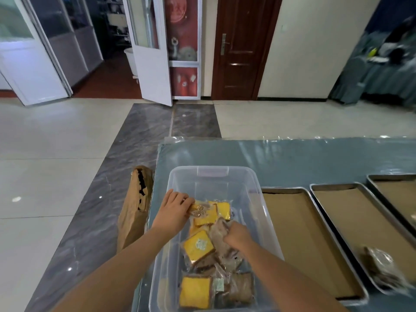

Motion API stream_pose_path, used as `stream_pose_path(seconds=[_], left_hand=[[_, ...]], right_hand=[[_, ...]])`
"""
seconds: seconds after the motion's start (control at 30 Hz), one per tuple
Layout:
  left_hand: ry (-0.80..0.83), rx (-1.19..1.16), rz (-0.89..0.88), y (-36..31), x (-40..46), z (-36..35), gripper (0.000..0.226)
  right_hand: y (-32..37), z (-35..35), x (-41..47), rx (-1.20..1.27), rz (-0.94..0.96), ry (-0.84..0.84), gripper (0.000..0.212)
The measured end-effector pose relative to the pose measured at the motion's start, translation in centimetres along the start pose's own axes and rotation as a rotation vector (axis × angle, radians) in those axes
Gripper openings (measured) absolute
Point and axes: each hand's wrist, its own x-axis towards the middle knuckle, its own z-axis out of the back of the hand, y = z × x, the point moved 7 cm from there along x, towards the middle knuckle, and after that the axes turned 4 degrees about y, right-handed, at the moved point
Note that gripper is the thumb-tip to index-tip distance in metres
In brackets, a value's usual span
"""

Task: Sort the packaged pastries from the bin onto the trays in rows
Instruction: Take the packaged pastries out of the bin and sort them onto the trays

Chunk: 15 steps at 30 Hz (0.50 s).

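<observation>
A clear plastic bin point(247, 183) stands on the table and holds several packaged pastries, some yellow point(198, 245) and some brown point(242, 287). My left hand point(174, 209) reaches into the bin and pinches the edge of a yellow packet point(208, 213) near the top of the pile. My right hand point(237, 236) is curled round a brown packet point(219, 231) in the middle of the bin. Three metal trays lined with brown paper lie to the right: the nearest tray point(299, 233) is bare, and the second tray point(351, 219) carries brown packets point(382, 269) at its near end.
A third tray point(398, 192) is cut off at the right edge. A brown paper bag point(134, 212) leans against the table's left side. The table point(292, 158) has a blue-grey cover under clear film. Tiled floor and doors lie beyond.
</observation>
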Motion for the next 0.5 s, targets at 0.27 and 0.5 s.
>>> stream_pose_path(seconds=[0.27, 0.5], left_hand=[[-0.100, 0.006, 0.102, -1.7, 0.8, 1.8, 0.033], [-0.139, -0.025, 0.183, -6.9, 3.0, 5.0, 0.039]], right_hand=[[0.5, 8.6, -3.2, 0.342, 0.137, -0.196, 0.067], [-0.9, 16.0, -5.3, 0.621, 0.227, -0.329, 0.088]])
